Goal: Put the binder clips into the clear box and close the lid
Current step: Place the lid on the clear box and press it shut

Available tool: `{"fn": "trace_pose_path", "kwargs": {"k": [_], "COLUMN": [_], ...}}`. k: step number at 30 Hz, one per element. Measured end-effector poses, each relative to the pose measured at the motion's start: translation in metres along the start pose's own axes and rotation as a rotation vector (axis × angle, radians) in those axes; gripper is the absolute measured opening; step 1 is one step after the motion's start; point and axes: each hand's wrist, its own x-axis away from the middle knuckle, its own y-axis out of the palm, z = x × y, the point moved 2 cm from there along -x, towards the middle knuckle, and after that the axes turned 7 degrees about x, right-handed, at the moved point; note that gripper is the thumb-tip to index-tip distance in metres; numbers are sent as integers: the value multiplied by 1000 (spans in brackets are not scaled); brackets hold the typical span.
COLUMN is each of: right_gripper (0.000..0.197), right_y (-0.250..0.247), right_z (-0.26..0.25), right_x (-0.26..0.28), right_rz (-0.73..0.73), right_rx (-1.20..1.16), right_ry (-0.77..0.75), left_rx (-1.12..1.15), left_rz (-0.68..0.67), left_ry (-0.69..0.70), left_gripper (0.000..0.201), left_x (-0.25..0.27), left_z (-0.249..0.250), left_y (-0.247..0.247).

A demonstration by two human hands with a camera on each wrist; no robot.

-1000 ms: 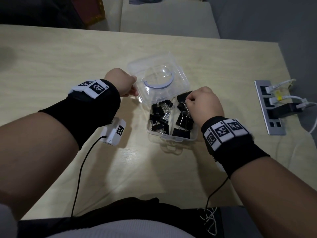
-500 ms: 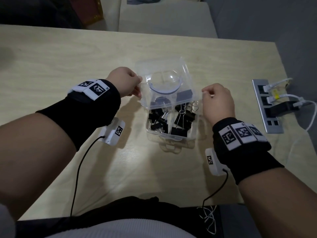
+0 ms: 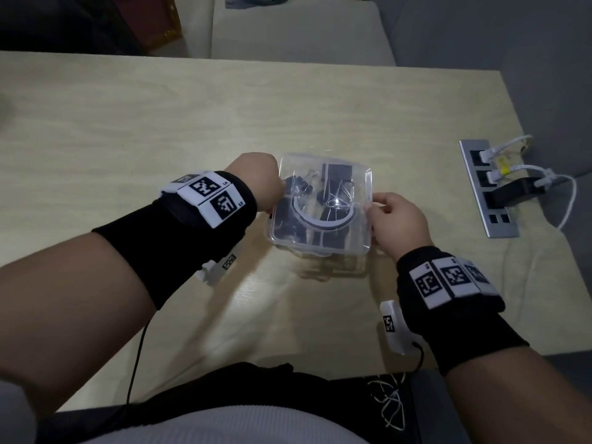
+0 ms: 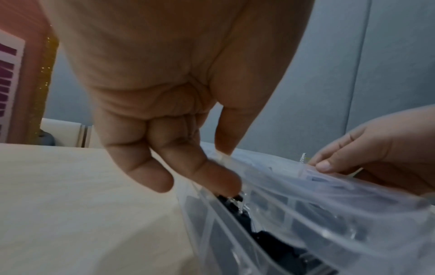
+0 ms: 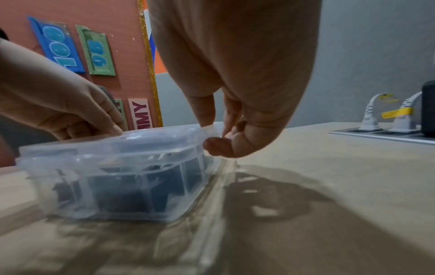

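Observation:
The clear box (image 3: 320, 248) stands mid-table with several black binder clips (image 3: 336, 173) inside. Its clear lid (image 3: 323, 200) lies down over the box. My left hand (image 3: 266, 182) pinches the lid's left edge, thumb on top and fingers underneath, seen in the left wrist view as my left hand (image 4: 212, 174) on the lid (image 4: 306, 186) above the clips (image 4: 266, 238). My right hand (image 3: 394, 219) pinches the lid's right edge. In the right wrist view my right hand (image 5: 216, 134) holds the lid (image 5: 153, 137) over the box (image 5: 113, 186).
A metal power strip (image 3: 487, 190) with white plugs and a black adapter is set in the table (image 3: 160, 129) at the right. A beige seat (image 3: 294, 30) stands beyond the far edge. Cables hang from both wrists near the front edge.
The lid has swung from standing open behind the box down onto it. My right hand left the clips inside and moved to the lid's right edge.

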Motion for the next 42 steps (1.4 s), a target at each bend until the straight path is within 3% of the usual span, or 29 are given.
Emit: {"fn": "trace_pose_path", "kwargs": {"k": [3, 8, 12, 22, 34, 37, 42], "right_gripper": [29, 23, 24, 23, 25, 18, 24], "right_y": [1, 6, 4, -2, 3, -1, -5], "right_z": [0, -3, 0, -2, -11, -10, -7], "right_x": [4, 3, 0, -2, 2, 1, 7], "right_rz": [21, 18, -22, -67, -20, -75, -94], "right_rx": [17, -24, -135, -63, -34, -59, -131], "right_ry": [-35, -2, 65, 66, -5, 25, 101], "left_rx": [-28, -22, -47, 99, 102, 148, 209], "left_rz": [46, 97, 78, 40, 40, 24, 7], "left_ry": [-20, -48, -16, 25, -45, -65, -83], "left_gripper": [19, 20, 17, 29, 22, 23, 23], "left_x": [0, -3, -7, 7, 6, 5, 6], "left_z": [1, -8, -5, -1, -4, -6, -7], "left_y": [0, 2, 1, -6, -8, -7, -8]}}
